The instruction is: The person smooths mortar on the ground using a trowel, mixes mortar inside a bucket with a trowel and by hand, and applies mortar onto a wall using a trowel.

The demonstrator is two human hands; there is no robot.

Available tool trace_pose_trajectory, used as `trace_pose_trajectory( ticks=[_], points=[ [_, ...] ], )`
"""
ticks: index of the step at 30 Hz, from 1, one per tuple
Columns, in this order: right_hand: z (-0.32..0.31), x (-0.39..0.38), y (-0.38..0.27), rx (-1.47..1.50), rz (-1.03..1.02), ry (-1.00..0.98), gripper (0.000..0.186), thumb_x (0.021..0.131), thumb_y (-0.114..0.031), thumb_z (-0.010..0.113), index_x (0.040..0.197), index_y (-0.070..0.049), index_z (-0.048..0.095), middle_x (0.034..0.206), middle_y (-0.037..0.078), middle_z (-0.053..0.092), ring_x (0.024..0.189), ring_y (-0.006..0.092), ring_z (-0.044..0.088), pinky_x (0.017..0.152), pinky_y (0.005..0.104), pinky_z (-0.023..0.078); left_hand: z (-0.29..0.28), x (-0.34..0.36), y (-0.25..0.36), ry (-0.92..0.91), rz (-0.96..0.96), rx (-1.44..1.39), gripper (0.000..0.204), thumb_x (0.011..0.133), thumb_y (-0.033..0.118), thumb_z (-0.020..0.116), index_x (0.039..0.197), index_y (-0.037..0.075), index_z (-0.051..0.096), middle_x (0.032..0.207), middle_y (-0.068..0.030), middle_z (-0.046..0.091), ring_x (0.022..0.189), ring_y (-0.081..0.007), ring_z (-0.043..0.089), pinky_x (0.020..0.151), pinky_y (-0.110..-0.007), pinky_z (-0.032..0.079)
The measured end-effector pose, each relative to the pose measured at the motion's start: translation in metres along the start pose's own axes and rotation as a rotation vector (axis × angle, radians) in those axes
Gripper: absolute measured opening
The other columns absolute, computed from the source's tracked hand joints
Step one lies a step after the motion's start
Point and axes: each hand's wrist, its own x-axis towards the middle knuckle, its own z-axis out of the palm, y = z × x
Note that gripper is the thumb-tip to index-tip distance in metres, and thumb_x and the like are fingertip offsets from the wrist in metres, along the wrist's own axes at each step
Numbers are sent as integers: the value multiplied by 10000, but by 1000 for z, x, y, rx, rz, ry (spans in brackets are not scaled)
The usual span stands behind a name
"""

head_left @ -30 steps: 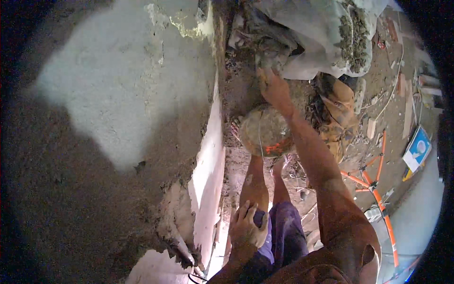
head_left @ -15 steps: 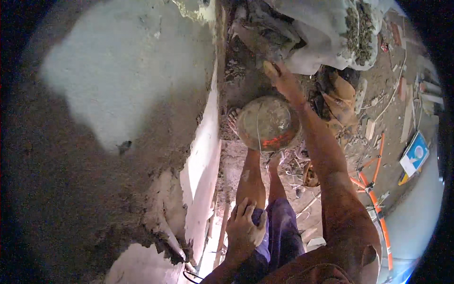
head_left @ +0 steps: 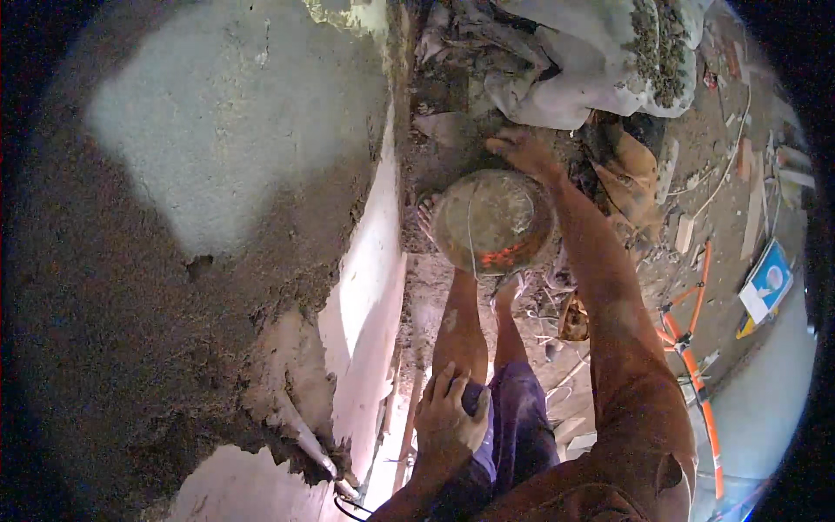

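My left hand point(head_left: 450, 409) rests on my left knee, fingers spread over the purple cloth, holding nothing. My right hand point(head_left: 528, 154) is closed low beyond a round, mortar-smeared bucket point(head_left: 496, 217) and reaches toward the dirty ground by the wall. It grips what looks like a trowel, mostly hidden by the hand and dim in the shadow. The bucket has orange marks on its side and a thin wire across it; it stands in front of my bare feet. Beyond the hand lies a crumpled pale sack point(head_left: 544, 83).
At left rises a wall point(head_left: 217, 322) with rough grey mortar, a pale patch and a broken edge with a pipe point(head_left: 304, 435). On the right are an orange metal frame point(head_left: 700, 400), wood scraps point(head_left: 752, 213), a blue-and-white package point(head_left: 767, 283) and a brown torn bag point(head_left: 633, 178).
My right hand has turned and moved slightly nearer; the pale handle end seen in it before is now hidden. The view has shifted slightly. My left hand stays on the knee.
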Motion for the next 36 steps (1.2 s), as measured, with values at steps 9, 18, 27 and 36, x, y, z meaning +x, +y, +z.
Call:
trace_pose_trajectory(
  ticks=[9,18,27,36],
  points=[
    [-4,6,-1,-106,-348,525,349,967,-311,586,1284,-172,633,1266,150,641,1099,401,634,939,464,510,1,-3,6,-25,-18,50,479,892,424,689,1237,92,660,1400,-122,567,1288,-322,542,1074,-459,449],
    [18,34,43,-417,-581,618,639,838,-227,702,1445,-260,505,1334,124,628,953,353,703,847,479,586,14,-4,15,-13,2,72,467,913,428,659,1240,95,660,1386,-129,582,1289,-324,543,1081,-458,443],
    [-5,65,66,-418,-48,188,462,941,-221,608,1387,-209,490,1315,143,593,1102,378,631,880,475,543,26,-8,30,11,74,93,455,911,426,653,1243,114,663,1395,-116,580,1262,-352,560,1069,-472,453],
    [-41,-79,-50,236,-268,304,451,930,-285,645,1328,-106,527,983,182,706,854,355,700,724,456,537,24,-19,10,-14,-76,198,515,915,470,621,1289,115,637,1443,-104,538,1311,-324,524,1090,-456,435]
  ],
)
